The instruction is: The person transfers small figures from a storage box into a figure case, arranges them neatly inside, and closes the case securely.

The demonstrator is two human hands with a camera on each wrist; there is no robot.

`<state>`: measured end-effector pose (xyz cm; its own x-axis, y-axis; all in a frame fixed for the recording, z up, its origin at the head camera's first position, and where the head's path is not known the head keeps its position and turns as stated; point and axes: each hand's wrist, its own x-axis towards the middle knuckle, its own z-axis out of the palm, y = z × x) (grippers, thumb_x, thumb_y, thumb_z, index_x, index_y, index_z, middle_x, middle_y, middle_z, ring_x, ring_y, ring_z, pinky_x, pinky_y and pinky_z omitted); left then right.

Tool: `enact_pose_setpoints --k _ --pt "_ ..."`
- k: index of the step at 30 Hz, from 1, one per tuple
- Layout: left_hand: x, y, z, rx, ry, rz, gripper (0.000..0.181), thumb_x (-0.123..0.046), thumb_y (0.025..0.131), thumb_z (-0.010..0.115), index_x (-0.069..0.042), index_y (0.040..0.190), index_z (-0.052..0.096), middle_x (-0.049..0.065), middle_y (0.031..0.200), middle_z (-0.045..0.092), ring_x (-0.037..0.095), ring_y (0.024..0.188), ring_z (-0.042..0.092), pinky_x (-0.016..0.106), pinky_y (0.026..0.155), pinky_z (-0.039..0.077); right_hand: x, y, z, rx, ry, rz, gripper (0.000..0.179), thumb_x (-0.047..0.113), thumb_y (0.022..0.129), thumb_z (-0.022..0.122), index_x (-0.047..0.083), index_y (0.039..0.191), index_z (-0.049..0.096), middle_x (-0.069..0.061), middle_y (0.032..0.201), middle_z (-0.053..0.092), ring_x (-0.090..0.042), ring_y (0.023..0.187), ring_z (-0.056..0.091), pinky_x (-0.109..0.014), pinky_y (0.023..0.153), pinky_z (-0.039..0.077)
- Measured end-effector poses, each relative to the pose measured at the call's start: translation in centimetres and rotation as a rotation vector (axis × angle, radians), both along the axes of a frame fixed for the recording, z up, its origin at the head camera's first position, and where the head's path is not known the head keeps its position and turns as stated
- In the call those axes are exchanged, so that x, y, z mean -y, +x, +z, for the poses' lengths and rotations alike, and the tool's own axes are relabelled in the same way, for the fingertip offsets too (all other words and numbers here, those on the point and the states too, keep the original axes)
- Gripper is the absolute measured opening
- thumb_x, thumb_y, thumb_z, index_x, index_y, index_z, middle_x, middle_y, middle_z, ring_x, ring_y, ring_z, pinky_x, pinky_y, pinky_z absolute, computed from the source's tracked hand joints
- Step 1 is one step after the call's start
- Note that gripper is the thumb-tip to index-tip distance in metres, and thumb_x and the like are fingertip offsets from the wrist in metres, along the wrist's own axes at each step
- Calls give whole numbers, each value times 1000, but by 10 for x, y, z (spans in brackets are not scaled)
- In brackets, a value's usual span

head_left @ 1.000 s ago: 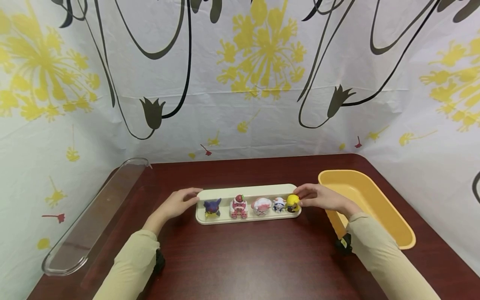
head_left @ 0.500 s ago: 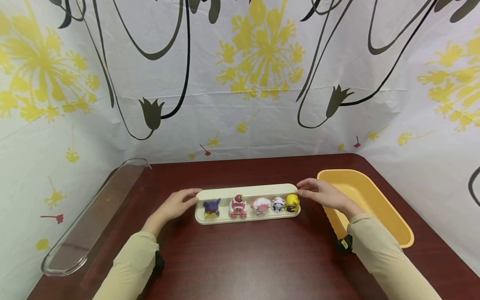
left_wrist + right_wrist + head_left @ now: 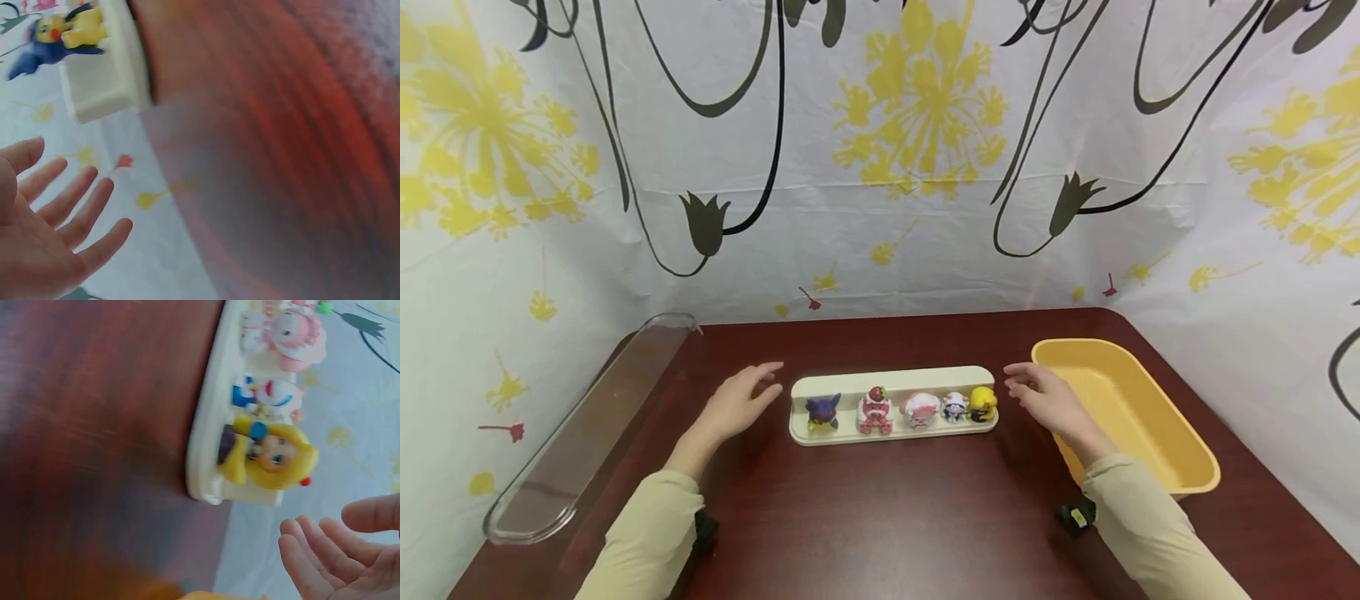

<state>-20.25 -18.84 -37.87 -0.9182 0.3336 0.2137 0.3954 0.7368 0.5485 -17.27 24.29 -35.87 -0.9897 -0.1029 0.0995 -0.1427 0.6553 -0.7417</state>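
A long cream tray lies mid-table with several small figurines standing in a row. At its left end is a blue-and-yellow figurine; then come a pink bear figurine with a strawberry on top, a pink-and-white one, a small white-and-blue one and a yellow-haired doll figurine. My left hand hovers off the tray's left end, fingers spread and holding nothing, as the left wrist view confirms. Off the right end, my right hand is also apart from the tray, its fingers loosely extended around nothing.
A yellow bin stands at the right, partly behind my right forearm. Along the table's left edge lies a long clear plastic cover. Patterned white cloth hangs behind the dark red table.
Both hands have drawn away from the ends of the tray, the left one leftward and the right one rightward. Tray and figurines keep their places.
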Motion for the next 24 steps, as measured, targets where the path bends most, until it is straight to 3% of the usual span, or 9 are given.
enact_pose_setpoints --k 7,15,20,24 --pt "3 28 34 -155 -70 82 44 -20 87 57 -7 127 47 17 116 50 33 104 47 52 80 39 -3 2 -16 83 76 -22 32 6 90 41 -7 118 47 -23 104 56 -31 91 55 -40 74 45" --pt "22 72 71 -327 -177 86 45 -23 83 61 -8 124 49 15 113 50 34 102 46 52 77 39 -7 8 -32 91 223 17 28 9 88 45 -5 111 53 -20 108 55 -32 99 49 -46 81 38" --pt "48 91 79 -388 -217 98 47 -23 80 64 -7 122 50 16 110 49 36 97 47 52 73 39 -7 9 -39 60 243 48 26 7 87 46 -3 108 56 -18 106 56 -32 100 49 -47 81 38" --pt "76 102 77 -368 -243 122 49 -26 80 65 -5 121 49 20 110 48 39 96 46 54 74 36 -7 8 -43 31 269 78 25 7 86 48 -4 108 57 -17 104 58 -32 99 50 -47 81 39"
